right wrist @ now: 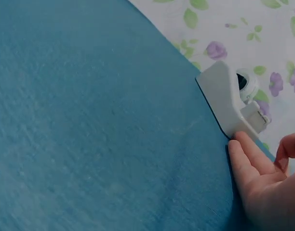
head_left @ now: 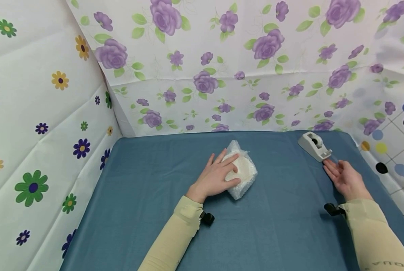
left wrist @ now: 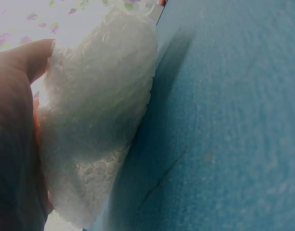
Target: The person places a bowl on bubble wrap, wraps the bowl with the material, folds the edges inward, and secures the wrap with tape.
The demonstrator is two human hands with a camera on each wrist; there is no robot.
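Note:
A bubble-wrapped package (head_left: pixel 245 169) with a pale round face lies near the middle of the blue cloth. My left hand (head_left: pixel 216 176) rests on its left part, fingers spread across the top. Seen from the left wrist, the bubble wrap (left wrist: pixel 97 106) stands close beside the hand (left wrist: pixel 15 130), and its contents are hidden. At the far right sits a white tape dispenser (head_left: pixel 314 146). The fingertips of my right hand (head_left: pixel 347 179) are right at its near end, palm turned upward. In the right wrist view the dispenser (right wrist: pixel 224 98) shows its roll hub and front end, beyond the extended fingers.
Blue cloth (head_left: pixel 154 210) covers the table. A white sheet with purple flowers (head_left: pixel 205 81) hangs along the back edge. Flowered fabric (head_left: pixel 32 150) borders the left side, and dotted fabric (head_left: pixel 389 150) the right. A small black device (head_left: pixel 207 218) is strapped at the left wrist.

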